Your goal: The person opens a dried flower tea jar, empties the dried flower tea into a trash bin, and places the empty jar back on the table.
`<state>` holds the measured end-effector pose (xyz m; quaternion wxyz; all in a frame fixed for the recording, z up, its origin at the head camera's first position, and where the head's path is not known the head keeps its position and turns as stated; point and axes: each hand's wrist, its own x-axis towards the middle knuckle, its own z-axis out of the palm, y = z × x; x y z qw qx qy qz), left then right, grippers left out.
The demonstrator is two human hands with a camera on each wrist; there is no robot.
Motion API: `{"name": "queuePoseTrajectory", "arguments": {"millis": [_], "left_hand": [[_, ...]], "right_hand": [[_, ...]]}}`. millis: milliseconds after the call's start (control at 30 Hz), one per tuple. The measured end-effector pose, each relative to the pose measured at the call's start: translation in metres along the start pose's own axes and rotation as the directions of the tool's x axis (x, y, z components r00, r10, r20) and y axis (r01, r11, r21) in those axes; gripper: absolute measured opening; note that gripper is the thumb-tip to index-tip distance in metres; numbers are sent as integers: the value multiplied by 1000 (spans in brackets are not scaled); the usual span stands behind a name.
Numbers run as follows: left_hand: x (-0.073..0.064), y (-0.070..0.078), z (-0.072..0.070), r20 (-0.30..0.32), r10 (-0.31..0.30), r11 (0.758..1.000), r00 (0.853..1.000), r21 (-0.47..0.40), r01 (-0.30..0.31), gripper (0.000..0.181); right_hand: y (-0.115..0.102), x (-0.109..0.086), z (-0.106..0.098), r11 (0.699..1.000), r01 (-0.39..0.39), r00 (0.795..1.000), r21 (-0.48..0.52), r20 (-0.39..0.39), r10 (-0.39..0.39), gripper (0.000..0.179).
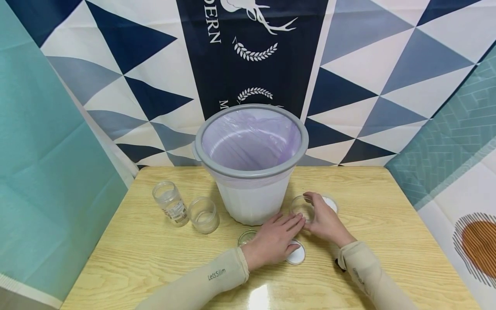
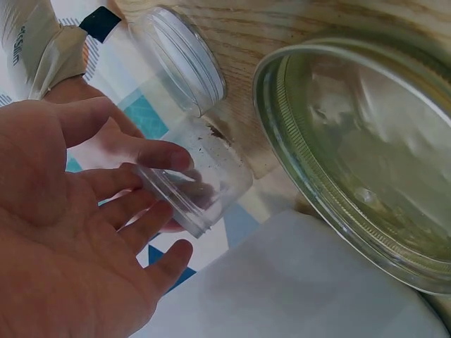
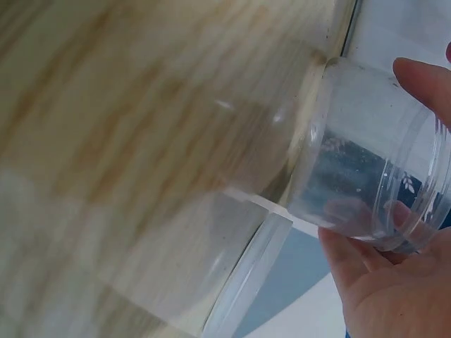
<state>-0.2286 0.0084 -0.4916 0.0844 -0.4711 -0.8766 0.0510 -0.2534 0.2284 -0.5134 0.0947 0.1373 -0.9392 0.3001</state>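
Just right of the bin, a clear plastic jar (image 1: 300,207) stands upright on the table without a lid. My right hand (image 1: 327,220) grips it by the upper part, thumb and fingers on opposite sides, as the right wrist view also shows. Dark specks mark the jar's wall (image 2: 222,169) in the left wrist view. My left hand (image 1: 273,239) reaches over with extended fingers to the jar's near side; whether they touch it I cannot tell. Below that hand lies a white disc-shaped lid (image 1: 296,254), partly covered. A round gold-rimmed container (image 1: 246,236) is half hidden behind the left wrist.
A white bin (image 1: 252,200) with a grey rim and purple liner stands at the back middle. Left of it are a tall labelled clear jar (image 1: 172,206) and a short clear jar (image 1: 204,216). Another white lid (image 1: 330,204) lies behind my right hand.
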Motion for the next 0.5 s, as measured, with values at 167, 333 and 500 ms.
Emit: {"name": "queuePoseTrajectory", "arguments": {"millis": [167, 333, 500], "left_hand": [[1, 1, 1, -4, -7, 1000, 1000, 13, 8, 67], [0, 0, 3, -17, 3, 1000, 1000, 29, -2, 68], [-10, -6, -1, -121, 49, 997, 991, 68, -41, 65]], "right_hand": [[2, 1, 1, 999, -3, 999, 46, 33, 2, 86], [4, 0, 2, 1000, -1, 1000, 15, 27, 0, 87], [3, -4, -6, 998, 11, 1000, -62, -10, -11, 93]]}}
